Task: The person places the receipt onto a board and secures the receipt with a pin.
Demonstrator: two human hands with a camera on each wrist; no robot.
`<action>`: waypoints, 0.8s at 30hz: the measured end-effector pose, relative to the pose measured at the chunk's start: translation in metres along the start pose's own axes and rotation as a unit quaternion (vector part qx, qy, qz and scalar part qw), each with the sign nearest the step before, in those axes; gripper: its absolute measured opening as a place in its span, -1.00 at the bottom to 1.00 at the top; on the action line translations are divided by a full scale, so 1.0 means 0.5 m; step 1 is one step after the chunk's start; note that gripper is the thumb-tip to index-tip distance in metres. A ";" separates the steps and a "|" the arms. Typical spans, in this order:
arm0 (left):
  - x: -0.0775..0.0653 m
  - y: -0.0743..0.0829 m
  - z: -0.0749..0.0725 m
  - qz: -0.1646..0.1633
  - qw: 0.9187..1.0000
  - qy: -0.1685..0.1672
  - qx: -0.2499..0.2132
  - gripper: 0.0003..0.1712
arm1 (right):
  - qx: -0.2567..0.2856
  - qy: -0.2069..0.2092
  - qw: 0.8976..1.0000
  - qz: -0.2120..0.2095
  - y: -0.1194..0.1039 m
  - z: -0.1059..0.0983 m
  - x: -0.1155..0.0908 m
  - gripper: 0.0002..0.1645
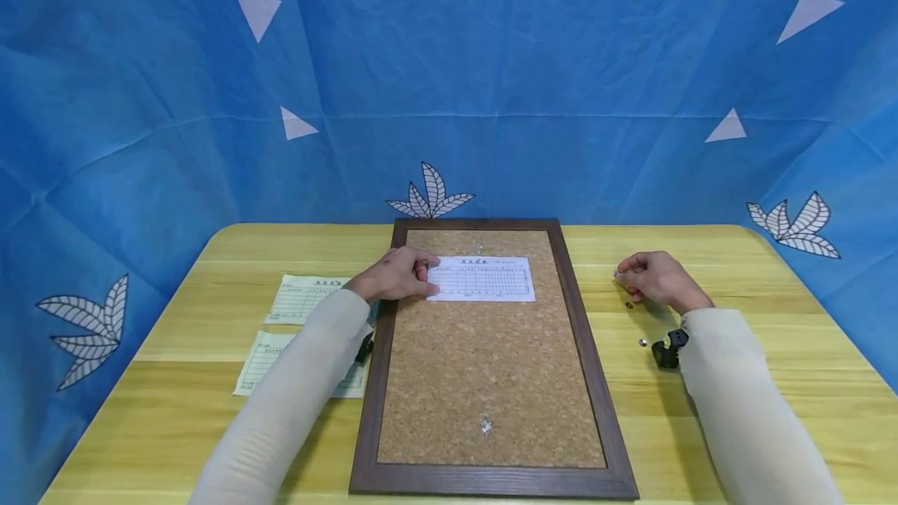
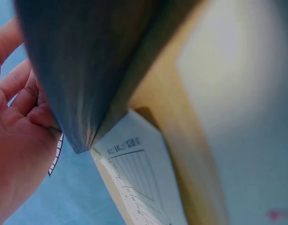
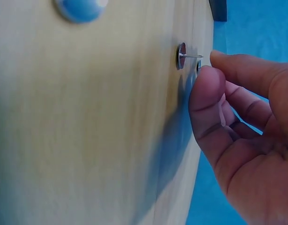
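Note:
A white printed form (image 1: 484,280) lies across the upper part of a dark-framed corkboard (image 1: 491,365). At the form's left end, the thumb and a finger of my left hand (image 1: 401,273) press near its two corners, spread apart; in the left wrist view the hand (image 2: 19,126) is partly behind the dark frame (image 2: 78,70). Right of the board, my right hand (image 1: 659,280) pinches at a small metal thumbtack (image 3: 198,65), which the thumb partly hides. Beside those fingertips stands another thumbtack (image 3: 181,56), point up. A third thumbtack (image 1: 642,342) lies nearer the right wrist.
Two pale green forms (image 1: 298,302) lie left of the board, partly under the left forearm. Small silvery spots (image 1: 486,425) show at the cork's bottom and top. A blue patterned curtain (image 1: 491,61) rises behind the wooden table (image 1: 140,419).

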State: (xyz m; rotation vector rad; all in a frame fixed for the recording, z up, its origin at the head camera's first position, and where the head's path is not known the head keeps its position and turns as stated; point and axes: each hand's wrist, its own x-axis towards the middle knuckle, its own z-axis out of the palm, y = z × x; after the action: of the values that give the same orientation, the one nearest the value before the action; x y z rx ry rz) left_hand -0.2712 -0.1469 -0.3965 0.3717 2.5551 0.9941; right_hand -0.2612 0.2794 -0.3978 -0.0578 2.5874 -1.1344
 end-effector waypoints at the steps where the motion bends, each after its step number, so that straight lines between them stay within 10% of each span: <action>1: -0.001 0.000 0.000 0.002 1.000 -0.001 0.000 -0.38 | -0.002 0.002 1.000 0.001 0.001 0.001 0.001 -0.62; 24: 0.002 -0.006 -0.001 0.018 1.000 -0.009 0.012 -0.36 | -0.040 0.011 0.999 -0.007 0.003 0.004 0.011 -0.64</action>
State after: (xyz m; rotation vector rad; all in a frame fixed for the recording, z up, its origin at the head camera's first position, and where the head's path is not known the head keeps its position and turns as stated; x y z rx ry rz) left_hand -0.2727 -0.1489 -0.3983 0.4316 2.5558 0.9685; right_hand -0.2658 0.2780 -0.4015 -0.0813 2.6551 -1.0428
